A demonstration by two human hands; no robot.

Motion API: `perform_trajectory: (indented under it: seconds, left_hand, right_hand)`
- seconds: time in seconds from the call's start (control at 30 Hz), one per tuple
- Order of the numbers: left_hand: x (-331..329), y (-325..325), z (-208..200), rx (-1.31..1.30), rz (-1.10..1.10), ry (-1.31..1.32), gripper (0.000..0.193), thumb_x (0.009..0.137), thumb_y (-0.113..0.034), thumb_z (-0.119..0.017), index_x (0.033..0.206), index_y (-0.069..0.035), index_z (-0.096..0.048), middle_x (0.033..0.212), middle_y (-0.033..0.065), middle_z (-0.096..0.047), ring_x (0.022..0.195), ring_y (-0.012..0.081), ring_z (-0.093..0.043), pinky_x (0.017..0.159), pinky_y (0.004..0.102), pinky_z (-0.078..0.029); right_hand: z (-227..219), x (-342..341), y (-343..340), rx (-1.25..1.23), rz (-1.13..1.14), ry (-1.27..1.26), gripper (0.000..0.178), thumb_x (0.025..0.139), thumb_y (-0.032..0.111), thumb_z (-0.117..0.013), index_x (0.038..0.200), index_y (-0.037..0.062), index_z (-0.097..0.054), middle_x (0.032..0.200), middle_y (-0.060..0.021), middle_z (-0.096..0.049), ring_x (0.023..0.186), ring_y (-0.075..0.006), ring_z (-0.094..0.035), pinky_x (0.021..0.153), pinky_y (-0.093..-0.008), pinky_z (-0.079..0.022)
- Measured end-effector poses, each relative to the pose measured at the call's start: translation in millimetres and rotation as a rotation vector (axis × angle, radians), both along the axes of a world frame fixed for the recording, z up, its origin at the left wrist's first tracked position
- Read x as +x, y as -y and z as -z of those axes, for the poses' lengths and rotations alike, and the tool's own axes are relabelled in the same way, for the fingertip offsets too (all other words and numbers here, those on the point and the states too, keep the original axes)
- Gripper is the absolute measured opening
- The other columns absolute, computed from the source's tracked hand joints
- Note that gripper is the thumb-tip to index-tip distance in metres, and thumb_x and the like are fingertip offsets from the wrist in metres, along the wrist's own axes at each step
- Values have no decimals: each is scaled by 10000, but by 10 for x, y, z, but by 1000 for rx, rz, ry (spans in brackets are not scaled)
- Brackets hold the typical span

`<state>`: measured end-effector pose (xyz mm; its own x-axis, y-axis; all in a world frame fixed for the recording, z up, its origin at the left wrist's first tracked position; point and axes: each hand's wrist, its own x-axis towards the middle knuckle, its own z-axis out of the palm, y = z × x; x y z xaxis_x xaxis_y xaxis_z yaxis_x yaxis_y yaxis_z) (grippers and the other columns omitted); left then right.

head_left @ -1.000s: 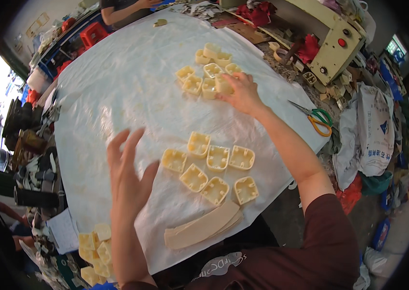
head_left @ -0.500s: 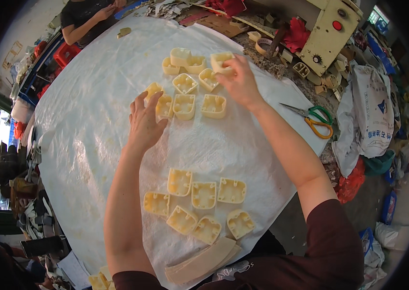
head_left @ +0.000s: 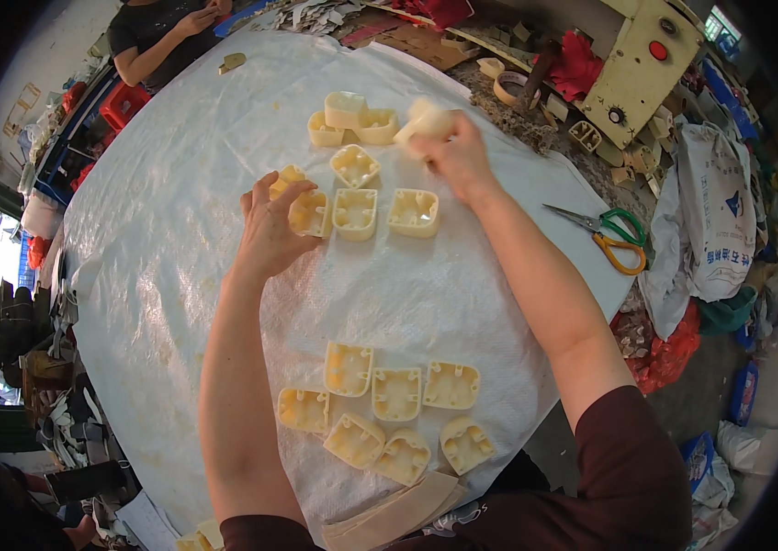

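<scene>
My right hand [head_left: 459, 163] grips a pale yellow plastic casing [head_left: 428, 124], blurred by motion, above the far part of the covered table. My left hand [head_left: 270, 226] is closed round a similar casing [head_left: 312, 215], thumb at its near side and a finger at its far side. Another casing [head_left: 290, 176] is partly hidden behind its fingers. Between the hands stand three hollow casings, open side up: one farther back [head_left: 354, 166], one in the middle [head_left: 355, 213] and one to the right [head_left: 414, 212]. Beyond them, one casing [head_left: 345, 109] rests on top of others [head_left: 376, 126].
Several open casings [head_left: 396, 394] lie closer to me, beside curved beige strips [head_left: 396, 514]. Scissors [head_left: 602, 225] with green and orange handles lie at the table's right edge. A machine [head_left: 651, 73] with a red button stands at the far right. Another person [head_left: 165, 37] sits at the far left.
My left hand has closed in round a casing. The right hand has tilted its casing and moved slightly nearer; a casing once beside it no longer shows there. The view has shifted a little.
</scene>
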<state>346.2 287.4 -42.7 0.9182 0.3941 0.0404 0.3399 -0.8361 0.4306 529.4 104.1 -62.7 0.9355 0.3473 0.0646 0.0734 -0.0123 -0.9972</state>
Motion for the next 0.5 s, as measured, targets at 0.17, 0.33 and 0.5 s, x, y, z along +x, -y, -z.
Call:
perform_trajectory:
  seconds: [0.17, 0.33, 0.5]
  left_hand:
    - [2, -9, 80, -3, -3, 50, 711, 524, -160, -811, 1183, -225, -552, 1372, 175, -295, 1238, 394, -273, 1011, 461, -361]
    - [-10, -21, 83, 53, -1, 73, 713, 516, -169, -814, 1177, -228, -556, 1406, 206, -263, 1276, 405, -233, 1029, 477, -330]
    - [-2, -89, 63, -87, 6, 75, 691, 512, -164, -811, 1158, -219, -573, 1394, 198, -312, 1291, 399, -232, 1032, 475, -321]
  right_hand:
    - [3, 50, 204, 46, -69, 185, 551, 686, 152, -721, 1156, 34, -460, 1026, -95, -554, 906, -195, -563, 779, -324, -477]
    - [0, -567, 309, -358, -436, 862, 715, 669, 136, -758, 1288, 145, -399, 1282, -105, -421, 1145, -276, -451, 971, -370, -401]
    - [-86, -676, 293, -420, -428, 790, 823, 639, 86, -766, 1332, 213, -342, 1362, -93, -324, 1239, -305, -352, 1022, -407, -358]
